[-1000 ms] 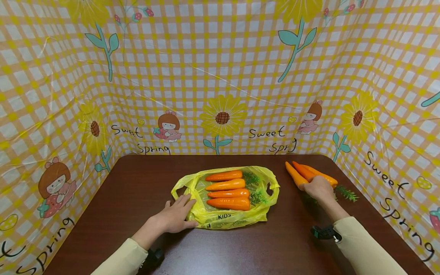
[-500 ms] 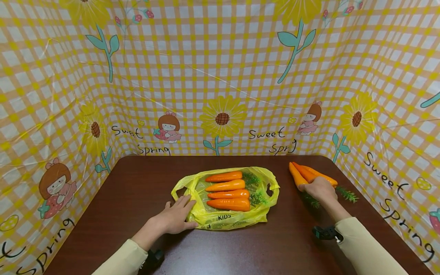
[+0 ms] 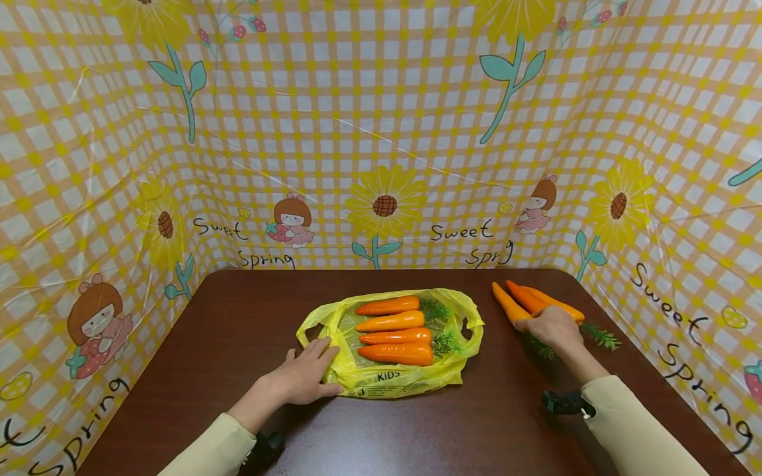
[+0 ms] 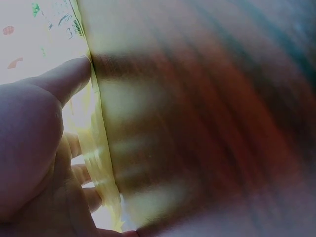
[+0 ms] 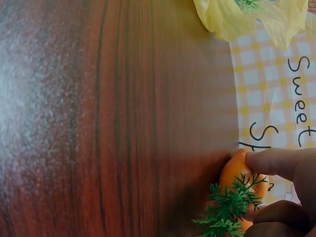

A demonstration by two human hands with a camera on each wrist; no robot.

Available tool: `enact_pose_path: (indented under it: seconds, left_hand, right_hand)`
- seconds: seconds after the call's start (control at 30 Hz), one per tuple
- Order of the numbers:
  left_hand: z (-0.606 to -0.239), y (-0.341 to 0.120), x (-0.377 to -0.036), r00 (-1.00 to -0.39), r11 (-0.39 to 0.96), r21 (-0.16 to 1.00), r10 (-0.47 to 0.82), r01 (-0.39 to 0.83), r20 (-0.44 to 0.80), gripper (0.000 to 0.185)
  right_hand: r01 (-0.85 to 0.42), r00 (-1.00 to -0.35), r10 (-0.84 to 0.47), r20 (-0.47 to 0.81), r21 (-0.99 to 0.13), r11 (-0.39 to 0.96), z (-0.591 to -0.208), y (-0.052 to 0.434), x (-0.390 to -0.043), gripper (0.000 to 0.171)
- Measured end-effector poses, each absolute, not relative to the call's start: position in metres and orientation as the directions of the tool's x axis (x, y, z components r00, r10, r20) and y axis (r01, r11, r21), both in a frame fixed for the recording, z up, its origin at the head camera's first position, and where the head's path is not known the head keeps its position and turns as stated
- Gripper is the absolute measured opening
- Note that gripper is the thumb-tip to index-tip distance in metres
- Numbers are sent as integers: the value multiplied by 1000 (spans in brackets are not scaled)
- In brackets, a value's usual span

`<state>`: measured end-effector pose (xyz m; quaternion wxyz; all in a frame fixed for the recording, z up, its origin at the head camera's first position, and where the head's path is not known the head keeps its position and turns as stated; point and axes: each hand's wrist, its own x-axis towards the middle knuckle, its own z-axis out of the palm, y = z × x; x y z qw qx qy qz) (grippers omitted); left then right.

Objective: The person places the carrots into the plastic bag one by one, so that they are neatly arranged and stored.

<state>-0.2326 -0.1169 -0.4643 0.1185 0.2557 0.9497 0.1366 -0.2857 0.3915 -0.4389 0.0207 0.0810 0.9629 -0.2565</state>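
Note:
On the left end of a yellow plastic bag (image 3: 389,382) rests my left hand (image 3: 300,375), fingers spread. Several orange carrots (image 3: 395,353) with green tops lie side by side in the bag's opening, tips toward the left. At the right of the table my right hand (image 3: 550,326) grips a carrot (image 3: 508,303) near its thick end, thumb and fingers on either side. Two more carrots (image 3: 534,297) lie right beside it, partly hidden by the hand. In the right wrist view the gripped carrot's green leaves (image 5: 229,207) hang below the thumb.
The dark brown wooden table (image 3: 226,311) has rounded back corners. A checked cloth (image 3: 381,132) printed with sunflowers stands around its back and sides. The bag's loop handles (image 3: 473,334) spread out at both ends.
The gripped carrot's tip swings right against the other carrots, then back left, apart from them. My left hand, the bag and the carrots in it stay put.

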Motion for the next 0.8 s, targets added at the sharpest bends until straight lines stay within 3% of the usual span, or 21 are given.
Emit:
enact_pose_path:
  seconds: [0.43,0.63,0.8]
  left_hand:
    - [-464,-118,-234,-841,831,319,519,456,-150,79]
    - [-464,-117,-232,-841,831,319,519,455,-154,79]
    - [-463,-117,-232,-841,833,317,517,453,-157,79]
  right_hand:
    - [19,-999,30,13,-521,853,-436,392,-284,81]
    - [85,-996,79,-35,-516,852,-429,390,-283,67]
    - [112,-994,103,-45,-495,862,-421,387,-281,68]
